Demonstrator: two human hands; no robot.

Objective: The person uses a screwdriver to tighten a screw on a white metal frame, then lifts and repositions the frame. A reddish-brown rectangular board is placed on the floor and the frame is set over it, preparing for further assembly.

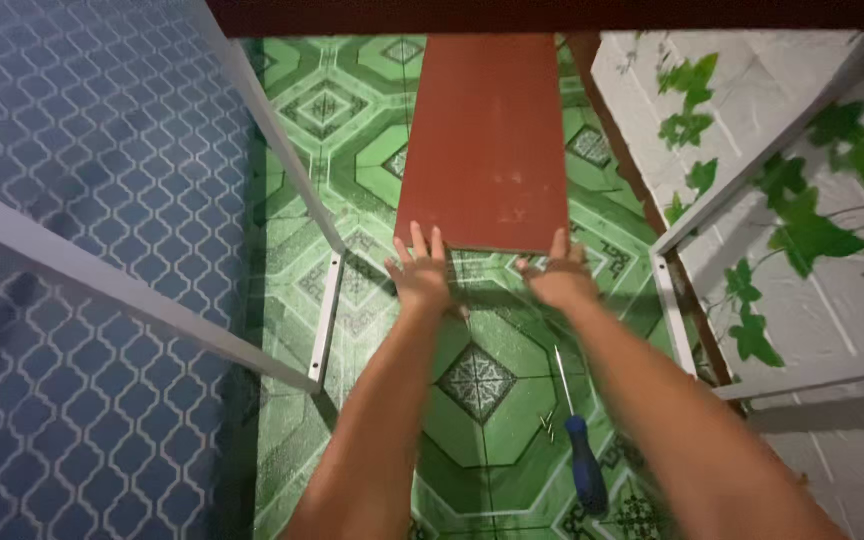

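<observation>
A reddish-brown rectangular board (487, 140) stretches away from me above the green patterned floor. My left hand (420, 275) grips its near edge at the left, fingers spread up over the surface. My right hand (555, 278) holds the same near edge at the right corner. The board's far end disappears under a dark bar at the top of the view.
White metal frame bars (292, 160) slant on the left, with a flat bracket strip (327, 315) below; more white bars (742, 185) on the right. A blue-handled screwdriver (580, 455) and small screws (548, 427) lie on the floor. Blue patterned wall left, leaf-print wall right.
</observation>
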